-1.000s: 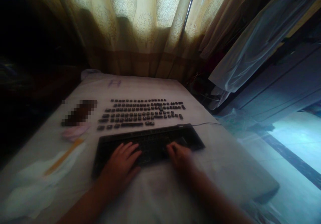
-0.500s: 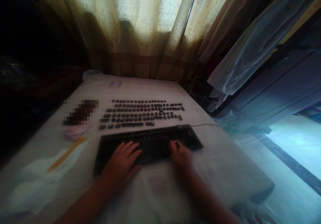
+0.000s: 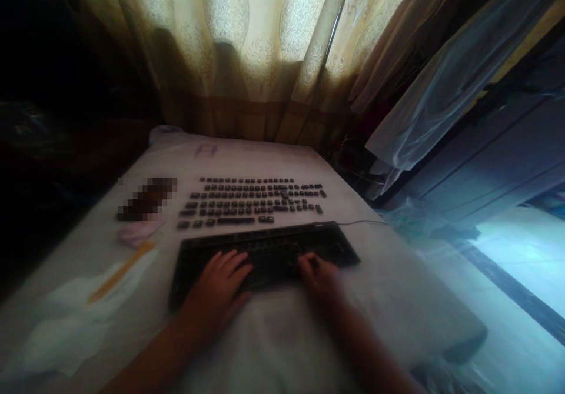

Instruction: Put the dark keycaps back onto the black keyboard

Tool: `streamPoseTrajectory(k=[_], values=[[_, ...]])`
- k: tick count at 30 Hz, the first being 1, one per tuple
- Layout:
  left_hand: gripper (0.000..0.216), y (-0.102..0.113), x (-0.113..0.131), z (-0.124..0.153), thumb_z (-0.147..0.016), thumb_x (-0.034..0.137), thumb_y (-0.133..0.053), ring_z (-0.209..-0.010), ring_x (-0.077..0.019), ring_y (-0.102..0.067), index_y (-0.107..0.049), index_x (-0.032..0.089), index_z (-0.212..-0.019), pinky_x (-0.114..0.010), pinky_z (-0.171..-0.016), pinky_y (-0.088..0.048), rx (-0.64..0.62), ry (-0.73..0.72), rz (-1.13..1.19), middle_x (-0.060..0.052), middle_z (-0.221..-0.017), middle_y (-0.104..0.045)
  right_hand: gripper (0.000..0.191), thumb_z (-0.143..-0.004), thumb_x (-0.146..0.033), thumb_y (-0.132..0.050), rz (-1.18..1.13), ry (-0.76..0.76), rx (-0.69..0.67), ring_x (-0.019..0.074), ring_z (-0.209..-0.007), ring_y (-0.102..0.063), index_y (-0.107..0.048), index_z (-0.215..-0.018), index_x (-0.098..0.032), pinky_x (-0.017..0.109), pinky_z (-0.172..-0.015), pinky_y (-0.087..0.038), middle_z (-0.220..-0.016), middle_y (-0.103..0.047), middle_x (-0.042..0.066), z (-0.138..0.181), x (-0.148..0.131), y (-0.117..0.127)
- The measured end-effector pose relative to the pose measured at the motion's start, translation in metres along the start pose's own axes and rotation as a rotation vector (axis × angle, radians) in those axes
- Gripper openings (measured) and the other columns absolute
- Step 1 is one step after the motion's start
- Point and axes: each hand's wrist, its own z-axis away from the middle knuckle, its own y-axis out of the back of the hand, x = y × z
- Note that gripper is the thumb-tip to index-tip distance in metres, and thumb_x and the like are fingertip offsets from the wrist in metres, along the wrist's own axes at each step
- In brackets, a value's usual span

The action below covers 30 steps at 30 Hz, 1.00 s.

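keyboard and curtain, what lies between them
In the head view, rows of loose keycaps lie nearest the keyboard, then pale cloth with a purple mark toward the curtain.

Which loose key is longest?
The long bar key just beyond the keyboard; it's far longer than the other loose keys.
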Motion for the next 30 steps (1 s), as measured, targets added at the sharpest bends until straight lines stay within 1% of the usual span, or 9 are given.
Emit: streamPoseTrajectory(k=[3, 9, 15, 18, 19, 21, 25, 27, 30], values=[[0.04, -0.001, 0.0, 0.001, -0.088, 0.033, -0.06, -0.128, -0.0289, -0.051, -0.057, 0.024, -0.127, -0.055, -0.107, -0.038, 0.006, 0.01, 0.015, -0.008, -0.137, -0.058, 0.046, -0.095, -0.044, -0.038, 0.049, 0.029, -0.04, 0.0153, -0.046, -0.06, -0.066, -0.067, -0.02, 0.022, -0.048, -0.039, -0.053, -0.064, 0.003, -0.001, -0.001, 0.001], [0.04, 0.001, 0.003, 0.0, -0.088, 0.031, -0.06, -0.128, -0.0297, -0.05, -0.057, 0.023, -0.127, -0.056, -0.107, -0.038, -0.012, 0.016, 0.014, -0.009, -0.138, -0.057, 0.057, -0.094, -0.054, -0.034, 0.043, -0.066, 0.001, 0.0167, -0.043, -0.06, -0.064, -0.059, -0.019, 0.024, -0.047, -0.039, -0.047, -0.061, 0.004, -0.005, -0.001, -0.003], [0.039, 0.002, 0.002, -0.001, -0.087, 0.031, -0.06, -0.127, -0.0297, -0.051, -0.058, 0.023, -0.126, -0.056, -0.107, -0.038, -0.004, 0.012, 0.014, -0.009, -0.137, -0.057, 0.065, -0.087, -0.07, -0.033, -0.209, -0.331, 0.073, 0.0173, -0.037, -0.057, -0.06, -0.053, -0.021, 0.026, -0.042, -0.039, -0.04, -0.057, 0.003, -0.007, -0.007, -0.002], [0.04, 0.002, 0.002, -0.001, -0.087, 0.031, -0.061, -0.127, -0.0299, -0.052, -0.058, 0.022, -0.125, -0.057, -0.107, -0.038, -0.004, 0.014, 0.014, -0.009, -0.137, -0.058, 0.063, -0.085, -0.07, -0.038, -0.313, -0.414, 0.118, 0.0174, -0.036, -0.056, -0.06, -0.052, -0.021, 0.026, -0.04, -0.04, -0.038, -0.056, 0.003, -0.007, -0.009, -0.003], [0.04, 0.003, 0.002, -0.001, -0.086, 0.031, -0.061, -0.127, -0.0299, -0.052, -0.058, 0.022, -0.125, -0.057, -0.107, -0.039, -0.003, 0.015, 0.014, -0.009, -0.137, -0.058, 0.061, -0.086, -0.067, -0.04, -0.332, -0.41, 0.118, 0.0171, -0.036, -0.056, -0.06, -0.053, -0.021, 0.026, -0.041, -0.041, -0.038, -0.056, 0.002, -0.006, -0.009, -0.004], [0.04, 0.003, 0.003, -0.002, -0.086, 0.031, -0.062, -0.127, -0.0299, -0.052, -0.058, 0.023, -0.125, -0.057, -0.106, -0.039, 0.001, 0.02, 0.015, -0.009, -0.137, -0.058, 0.053, -0.087, -0.059, -0.045, -0.346, -0.339, 0.09, 0.0166, -0.039, -0.058, -0.062, -0.056, -0.02, 0.025, -0.045, -0.043, -0.041, -0.058, 0.002, -0.005, -0.011, -0.007], [0.041, 0.003, 0.003, -0.002, -0.085, 0.029, -0.063, -0.126, -0.0299, -0.053, -0.059, 0.023, -0.125, -0.056, -0.107, -0.039, 0.014, 0.018, 0.018, -0.008, -0.136, -0.059, 0.03, -0.085, -0.043, -0.055, -0.373, -0.145, -0.036, 0.0163, -0.053, -0.066, -0.071, -0.075, -0.02, 0.023, -0.056, -0.049, -0.058, -0.069, 0.002, -0.004, -0.017, -0.014], [0.041, 0.002, 0.003, -0.001, -0.085, 0.03, -0.063, -0.125, -0.0296, -0.053, -0.059, 0.024, -0.125, -0.055, -0.107, -0.039, 0.022, 0.02, 0.013, -0.008, -0.136, -0.059, 0.026, -0.084, -0.04, -0.057, -0.398, -0.148, -0.077, 0.0164, -0.055, -0.067, -0.073, -0.084, -0.02, 0.023, -0.055, -0.05, -0.06, -0.071, 0.001, -0.004, -0.019, -0.015], [0.04, 0.001, 0.002, 0.0, -0.085, 0.031, -0.062, -0.125, -0.0294, -0.053, -0.058, 0.023, -0.125, -0.055, -0.107, -0.039, 0.033, 0.014, 0.007, -0.008, -0.136, -0.059, 0.028, -0.084, -0.042, -0.056, -0.43, -0.238, -0.046, 0.017, -0.051, -0.065, -0.073, -0.082, -0.019, 0.024, -0.051, -0.049, -0.054, -0.067, 0.001, -0.005, -0.021, -0.014]])
